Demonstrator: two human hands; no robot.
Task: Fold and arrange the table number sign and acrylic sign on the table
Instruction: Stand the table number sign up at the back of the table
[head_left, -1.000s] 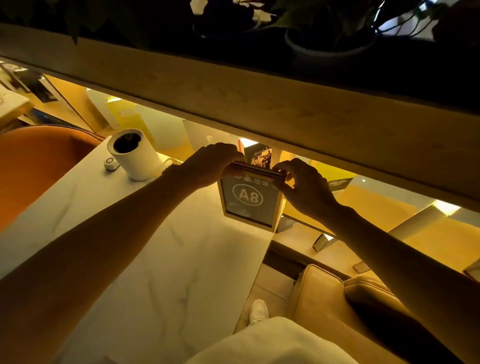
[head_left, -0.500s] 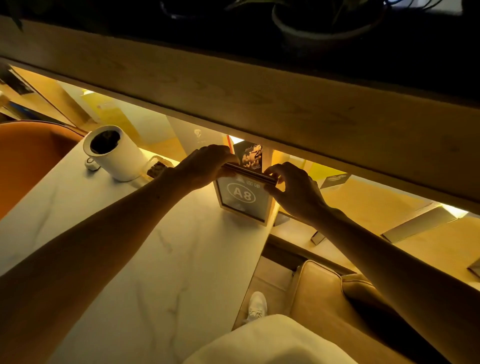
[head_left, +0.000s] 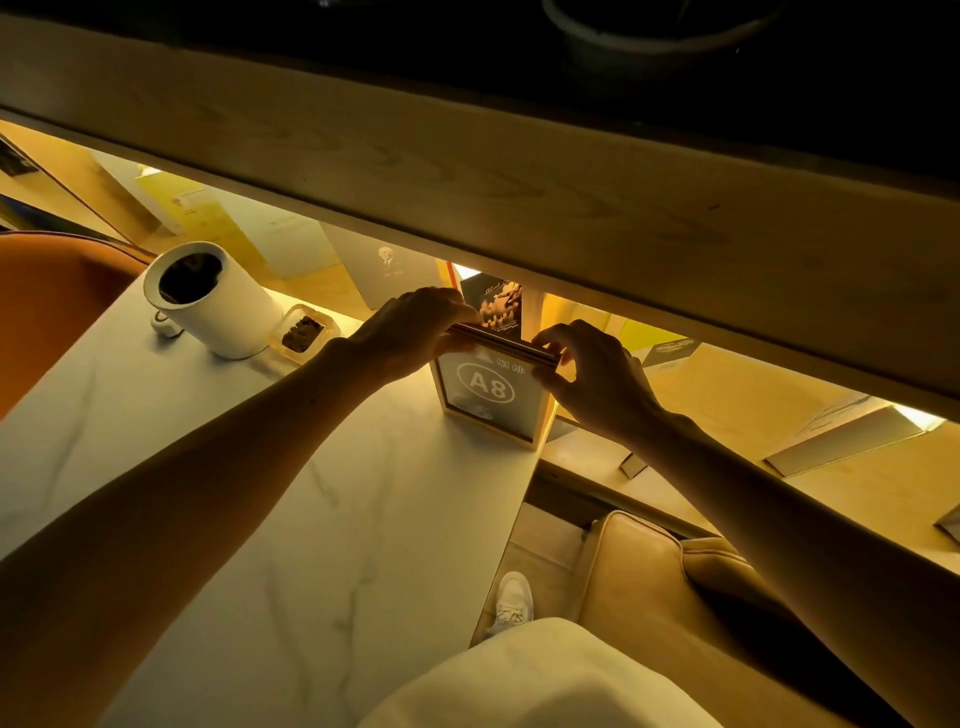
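A table number sign (head_left: 491, 400) in a light wooden frame, marked "A8", stands upright at the far right corner of the white marble table (head_left: 249, 519). My left hand (head_left: 410, 327) grips the left end of its top edge. My right hand (head_left: 592, 379) pinches the right end of that same edge. Behind the sign a dark printed card (head_left: 496, 306) stands upright; whether it is the acrylic sign I cannot tell.
A white cylindrical container (head_left: 213, 299) stands at the table's far left, with a small tray of dark bits (head_left: 304, 332) beside it. An orange chair (head_left: 47, 306) is at left, a tan cushioned seat (head_left: 665, 587) at lower right. A wooden ledge (head_left: 467, 171) overhangs the far side.
Both hands stay on the sign's top edge. The view has tilted, and the small tray beside the white container has come into sight.
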